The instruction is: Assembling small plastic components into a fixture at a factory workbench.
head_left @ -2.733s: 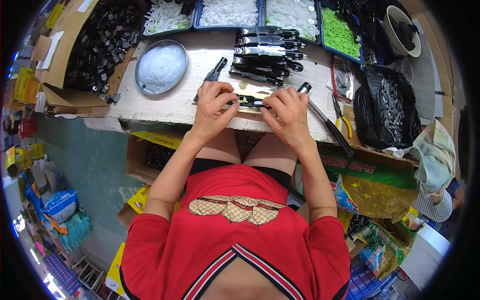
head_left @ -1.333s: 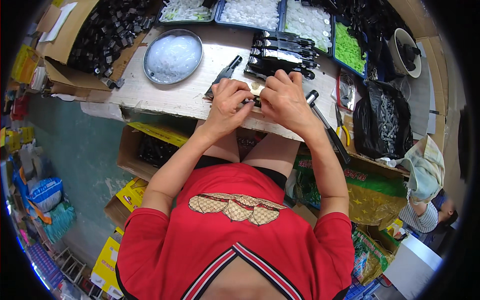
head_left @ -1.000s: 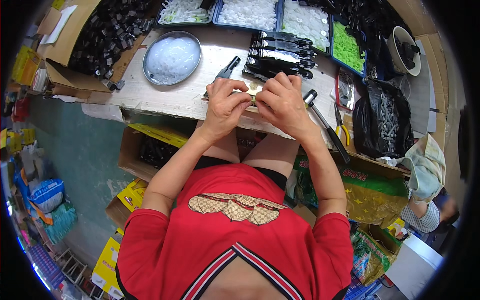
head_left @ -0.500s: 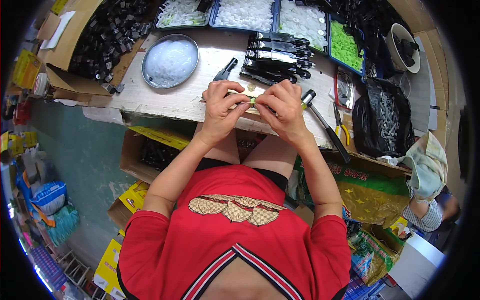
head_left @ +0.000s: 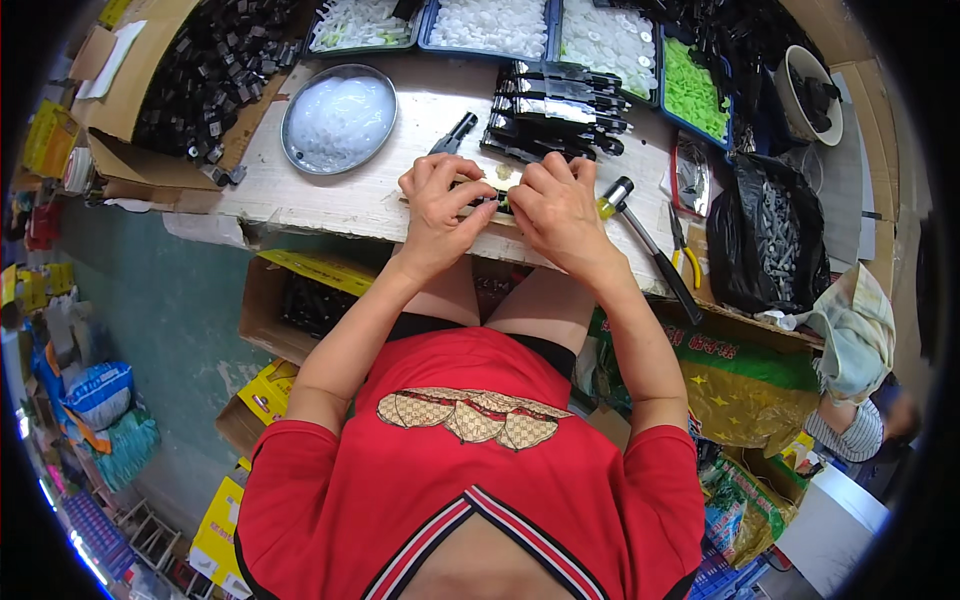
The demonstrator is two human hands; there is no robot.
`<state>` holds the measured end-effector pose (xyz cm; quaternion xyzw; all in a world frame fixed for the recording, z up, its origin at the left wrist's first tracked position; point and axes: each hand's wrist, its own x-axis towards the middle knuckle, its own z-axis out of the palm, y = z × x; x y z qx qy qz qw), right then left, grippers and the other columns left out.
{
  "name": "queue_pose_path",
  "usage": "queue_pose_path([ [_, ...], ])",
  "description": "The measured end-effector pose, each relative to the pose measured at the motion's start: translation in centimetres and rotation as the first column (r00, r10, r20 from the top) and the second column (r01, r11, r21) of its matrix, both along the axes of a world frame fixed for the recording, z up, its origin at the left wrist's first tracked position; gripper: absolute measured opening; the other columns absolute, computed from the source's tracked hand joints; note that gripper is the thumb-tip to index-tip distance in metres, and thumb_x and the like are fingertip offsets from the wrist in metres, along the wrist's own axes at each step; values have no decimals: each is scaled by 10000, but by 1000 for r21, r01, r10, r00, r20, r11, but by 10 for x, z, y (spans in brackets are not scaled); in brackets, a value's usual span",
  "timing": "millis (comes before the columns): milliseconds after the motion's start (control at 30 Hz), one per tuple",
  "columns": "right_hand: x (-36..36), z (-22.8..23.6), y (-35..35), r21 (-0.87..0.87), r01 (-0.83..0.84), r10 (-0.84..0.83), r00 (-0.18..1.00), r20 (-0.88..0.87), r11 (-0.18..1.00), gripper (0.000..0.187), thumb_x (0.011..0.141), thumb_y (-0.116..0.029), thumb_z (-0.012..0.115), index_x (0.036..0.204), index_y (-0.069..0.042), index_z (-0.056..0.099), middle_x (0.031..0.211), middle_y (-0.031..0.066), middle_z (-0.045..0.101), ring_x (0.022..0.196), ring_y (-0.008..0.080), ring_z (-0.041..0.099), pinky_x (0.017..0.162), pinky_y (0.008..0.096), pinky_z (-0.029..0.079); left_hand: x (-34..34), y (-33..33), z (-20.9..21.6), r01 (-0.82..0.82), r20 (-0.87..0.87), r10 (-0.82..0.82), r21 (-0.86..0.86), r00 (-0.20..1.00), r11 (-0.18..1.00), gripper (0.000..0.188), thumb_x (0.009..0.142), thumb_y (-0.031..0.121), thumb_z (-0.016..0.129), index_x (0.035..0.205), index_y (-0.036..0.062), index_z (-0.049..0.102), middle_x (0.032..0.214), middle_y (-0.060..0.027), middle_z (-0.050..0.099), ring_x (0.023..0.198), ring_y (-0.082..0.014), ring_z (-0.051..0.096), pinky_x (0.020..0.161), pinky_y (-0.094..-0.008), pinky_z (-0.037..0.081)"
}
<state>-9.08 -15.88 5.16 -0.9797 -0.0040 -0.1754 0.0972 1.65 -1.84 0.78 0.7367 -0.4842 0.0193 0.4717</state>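
Observation:
At the table's front edge my left hand (head_left: 443, 212) and my right hand (head_left: 558, 208) work close together. Between their fingertips is a small black part (head_left: 501, 203) with a bit of green on it; its exact kind is hidden by my fingers. Both hands are closed with fingers bent and pinching. Just beyond them lies a dark grey tool-like piece with a black tip (head_left: 455, 134). A stack of long black assemblies (head_left: 555, 110) rests behind my right hand. To its right lies a hammer (head_left: 650, 240) with a black handle and a yellow-and-black head.
Trays of white parts (head_left: 488, 27) and green parts (head_left: 692, 90) line the back. A round metal dish (head_left: 290, 140) holds translucent pieces. Yellow-handled pliers (head_left: 684, 250) and a black bag of grey parts (head_left: 722, 275) are at right. A cardboard box (head_left: 125, 165) of black parts stands left.
Both hands have shifted slightly; the right fingers moved up a little and the fingertips have parted slightly. The green piece between them shows less, and a black part shows more.

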Motion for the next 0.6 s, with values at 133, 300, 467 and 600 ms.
queue_pose_path([
  [133, 3, 1, 1, 1, -26, 26, 998, -52, 1000, 70, 682, -103, 642, 724, -101, 587, 736, 24, 473, 809, 212, 453, 743, 385, 300, -2, -2, -2, 21, 24, -21, 15, 999, 1000, 101, 638, 134, 685, 733, 126, 652, 914, 20, 558, 995, -194, 451, 851, -367, 250],
  [300, 8, 6, 0, 4, -59, 59, 994, -96, 998, 64, 658, -98, 639, 692, -94, 585, 747, 28, 489, 820, 212, 458, 739, 389, 303, -1, -4, -8, 41, 32, -41, 10, 999, 999, 80, 641, 133, 667, 718, 123, 647, 918, 23, 560, 1004, -195, 445, 856, -367, 246],
  [467, 15, 12, 5, -59, -101, 88, 978, -187, 993, 46, 659, -115, 610, 674, -84, 641, 735, 47, 530, 863, 209, 476, 732, 405, 302, -1, -5, -7, 49, 19, -49, 2, 999, 999, 71, 650, 126, 654, 719, 119, 639, 918, 24, 561, 1007, -197, 445, 859, -366, 246],
  [600, 11, 10, 0, -8, -65, 62, 978, -199, 998, 38, 655, -121, 632, 677, -97, 612, 765, 23, 521, 853, 198, 474, 733, 385, 304, -1, -5, -8, 57, 22, -57, 25, 998, 998, 90, 655, 131, 653, 743, 119, 642, 918, 24, 560, 1006, -199, 445, 863, -364, 245],
])
